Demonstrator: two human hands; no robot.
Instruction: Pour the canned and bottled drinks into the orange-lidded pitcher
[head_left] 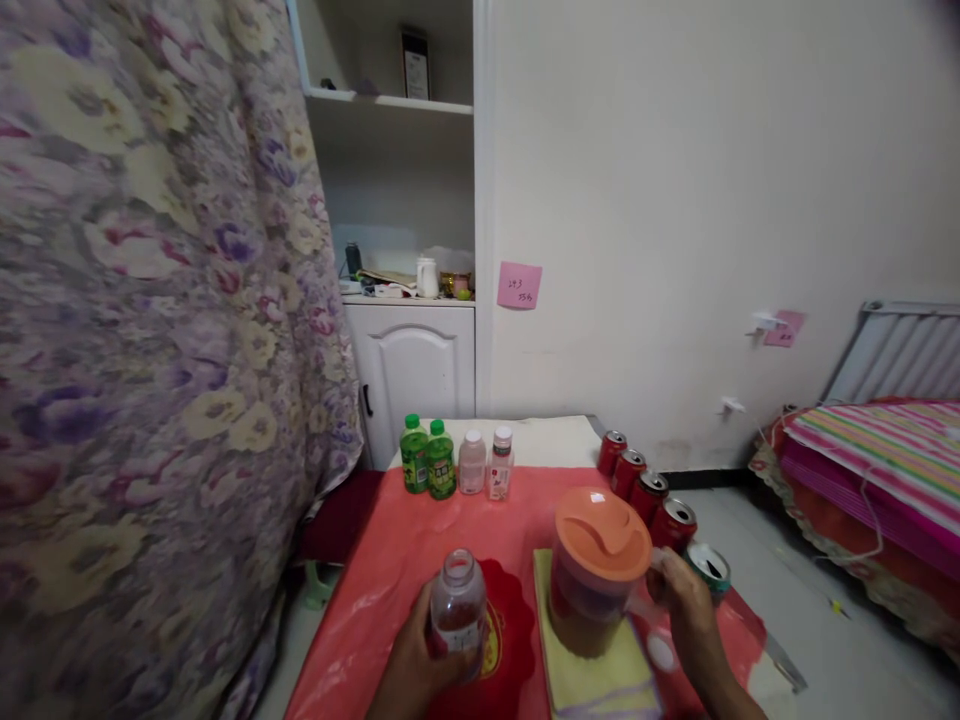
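Note:
My left hand (416, 660) is wrapped round a clear, uncapped bottle (457, 605) with a red label, standing on the red table cover (405, 560). My right hand (686, 615) grips the handle of a clear pitcher (596, 585) with an orange lid. The pitcher holds brown liquid and stands on a yellow cloth (600, 680). A small white cap (660, 652) lies just below my right hand.
Two green bottles (427, 458) and two pale bottles (486, 464) stand at the table's far edge. Several red cans (645, 485) and one green can (709, 567) line the right edge. A floral curtain (150, 350) hangs at left; a striped bed (877, 450) is at right.

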